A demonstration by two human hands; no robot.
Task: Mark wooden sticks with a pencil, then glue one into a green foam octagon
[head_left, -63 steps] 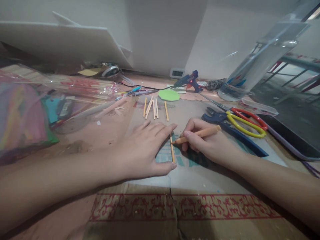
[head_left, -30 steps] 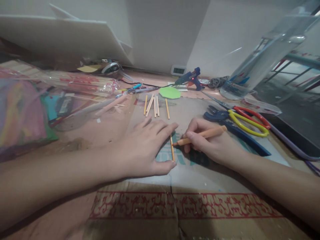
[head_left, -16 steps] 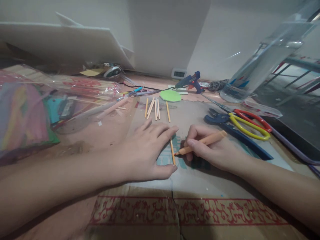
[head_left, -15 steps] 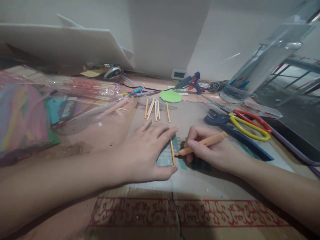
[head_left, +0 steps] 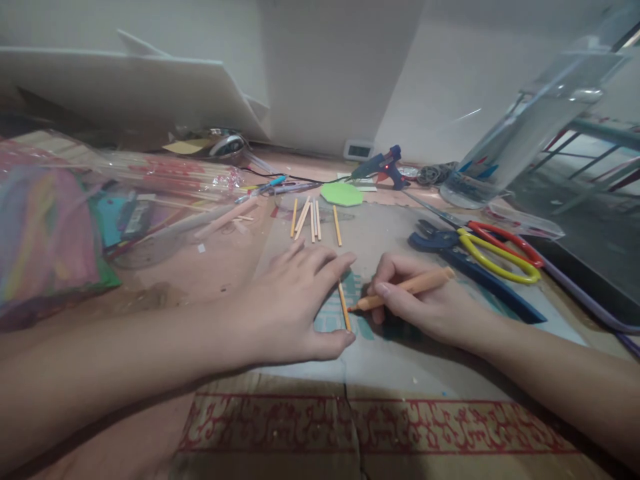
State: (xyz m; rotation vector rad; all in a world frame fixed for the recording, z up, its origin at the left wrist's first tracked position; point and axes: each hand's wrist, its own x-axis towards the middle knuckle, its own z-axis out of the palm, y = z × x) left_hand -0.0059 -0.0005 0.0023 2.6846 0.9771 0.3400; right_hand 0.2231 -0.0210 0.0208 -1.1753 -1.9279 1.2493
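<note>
The pinkish surface spreads widest, with a white panel at its far left. A cardboard sheet with a red pattern lies at the near side, partly under a greyish sheet. A clear container stands far right, and a bag of pastel pieces lies left. The left hand lies spread, its grip open, thumb and forefinger at the two ends of a stick. The right hand has its grip closed around an orange marker. Right of it lie blue-handled pliers and, over them, scissors with red and yellow handles. On the far side are a blue glue gun and a green octagon. The orange marker points left, its tip at the stick — whether touching, I cannot tell. Several short sticks, pale and yellow, lie beyond the left hand; the orange-yellow stick lies between the hands, on the greyish sheet.
</note>
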